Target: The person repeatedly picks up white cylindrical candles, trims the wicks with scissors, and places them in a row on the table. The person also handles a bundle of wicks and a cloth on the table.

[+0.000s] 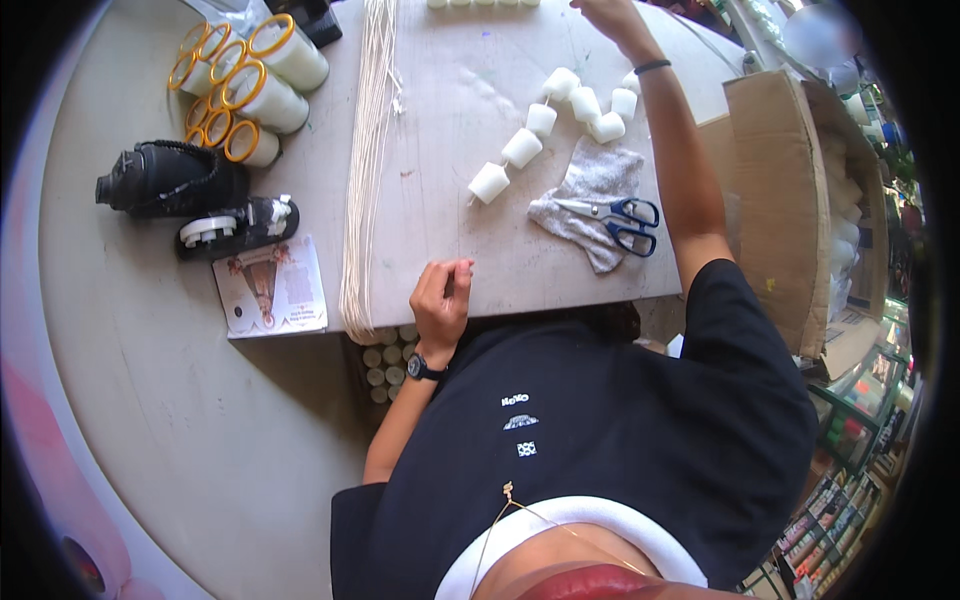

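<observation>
Our candle string lies threaded, right of the table's middle.
We judge the work partway: several candles sit on one cord, while a bundle of pale cords at left and a row of white pieces at the far edge seem unused. Our left hand curls at the near edge, our right hand is far right; we cannot tell whether either grips anything.

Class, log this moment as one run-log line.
left hand: curled near table edge; right hand: extended, partly out of frame; white candles: strung together; scissors: on grey cloth
</observation>
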Tool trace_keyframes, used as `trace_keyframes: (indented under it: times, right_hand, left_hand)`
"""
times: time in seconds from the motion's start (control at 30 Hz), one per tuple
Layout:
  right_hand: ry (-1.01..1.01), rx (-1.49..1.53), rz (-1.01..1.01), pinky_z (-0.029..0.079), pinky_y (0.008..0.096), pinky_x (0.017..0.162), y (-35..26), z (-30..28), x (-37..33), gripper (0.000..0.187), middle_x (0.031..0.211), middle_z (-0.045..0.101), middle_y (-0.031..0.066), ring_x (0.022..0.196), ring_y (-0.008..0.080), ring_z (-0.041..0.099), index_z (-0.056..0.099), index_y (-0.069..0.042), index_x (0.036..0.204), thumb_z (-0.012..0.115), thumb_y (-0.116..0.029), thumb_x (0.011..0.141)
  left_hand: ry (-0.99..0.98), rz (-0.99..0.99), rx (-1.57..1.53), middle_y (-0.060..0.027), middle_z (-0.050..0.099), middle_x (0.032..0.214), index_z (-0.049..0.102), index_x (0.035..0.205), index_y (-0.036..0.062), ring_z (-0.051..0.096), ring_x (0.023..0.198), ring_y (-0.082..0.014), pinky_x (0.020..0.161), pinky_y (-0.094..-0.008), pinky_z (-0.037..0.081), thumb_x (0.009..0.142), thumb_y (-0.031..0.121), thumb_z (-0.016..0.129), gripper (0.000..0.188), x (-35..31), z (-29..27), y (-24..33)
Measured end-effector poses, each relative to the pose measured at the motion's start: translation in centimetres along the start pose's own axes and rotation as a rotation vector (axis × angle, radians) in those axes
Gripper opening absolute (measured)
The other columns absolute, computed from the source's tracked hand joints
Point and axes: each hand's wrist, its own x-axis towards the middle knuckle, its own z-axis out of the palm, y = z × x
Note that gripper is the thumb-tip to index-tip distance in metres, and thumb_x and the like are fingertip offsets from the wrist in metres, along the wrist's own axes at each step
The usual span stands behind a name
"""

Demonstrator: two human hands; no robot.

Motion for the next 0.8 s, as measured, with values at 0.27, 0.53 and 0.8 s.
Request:
trace_keyframes:
  times: [0.27,0.53,0.8]
  right_hand:
    - [-0.584,0.074,-0.210,0.055,0.0303,0.077,-8.5,2.3,-15.9,0.034,0.109,0.071,0.0091,0.087,0.0188,0.067,0.064,-0.009,0.127,0.067,-0.017,0.094]
    - [-0.375,-0.123,-0.249,0.052,0.0431,0.084,-9.1,7.0,-22.4,0.044,0.120,0.062,0.0134,0.093,0.0351,0.065,0.056,-0.006,0.129,0.058,0.001,0.086]
    - [-0.400,-0.140,-0.312,0.053,0.0414,0.081,-8.1,6.5,-22.7,0.016,0.120,0.064,0.0066,0.092,0.0330,0.066,0.070,-0.007,0.106,0.064,-0.010,0.091]
  left_hand:
    - [-0.161,-0.221,0.000,-0.0128,0.061,0.110,0.058,0.123,0.0008,0.065,0.088,-0.0204,0.076,-0.0321,0.055,0.090,0.016,0.071,0.038,3.8,0.2,1.1]
    - [-0.281,0.207,0.138,-0.0156,0.065,0.118,0.059,0.125,0.0015,0.067,0.101,-0.0277,0.092,-0.0366,0.054,0.078,0.017,0.082,0.054,11.2,5.2,-1.0]
    - [-0.452,0.053,-0.056,-0.0073,0.068,0.114,0.063,0.124,0.0022,0.068,0.096,-0.0138,0.080,-0.0264,0.056,0.080,0.011,0.082,0.049,9.5,3.4,-0.6]
